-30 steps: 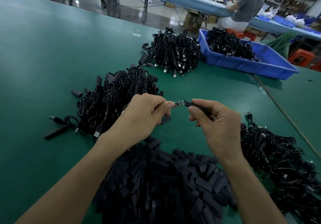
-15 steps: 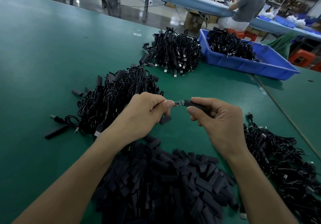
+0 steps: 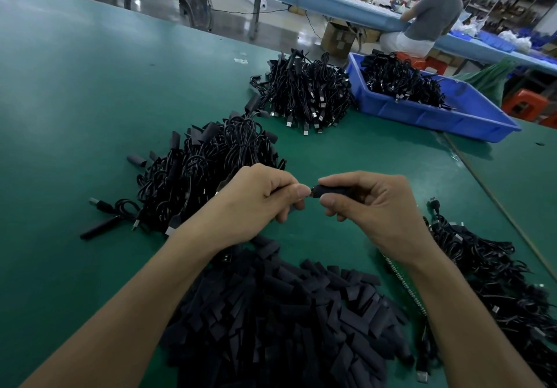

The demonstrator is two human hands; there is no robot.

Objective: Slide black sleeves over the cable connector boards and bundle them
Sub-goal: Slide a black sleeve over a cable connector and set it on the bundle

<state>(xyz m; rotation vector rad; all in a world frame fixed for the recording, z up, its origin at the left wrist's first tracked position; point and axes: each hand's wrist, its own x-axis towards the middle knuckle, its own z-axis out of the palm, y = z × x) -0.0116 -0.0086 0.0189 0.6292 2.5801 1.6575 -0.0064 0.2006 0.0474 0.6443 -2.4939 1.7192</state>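
My right hand (image 3: 373, 210) pinches a black sleeve (image 3: 330, 190) between thumb and forefinger above the green table. My left hand (image 3: 259, 204) pinches the cable end right at the sleeve's left mouth; the connector board is hidden inside the sleeve and under my fingertips. A heap of loose black sleeves (image 3: 286, 312) lies below my wrists. To the left sits a pile of sleeved cables (image 3: 208, 167), and at the right a pile of unsleeved cables (image 3: 494, 282).
Another cable pile (image 3: 304, 95) lies farther back, beside a blue bin (image 3: 437, 113) holding more cables. A seated person (image 3: 428, 20) works at the blue bench behind. A stray sleeved cable (image 3: 99, 226) lies at the left. A thin rod (image 3: 494, 204) crosses the table at the right.
The sleeve has slid left over the small connector board, which showed between my fingertips earlier and is now covered. My hands have come closer together.
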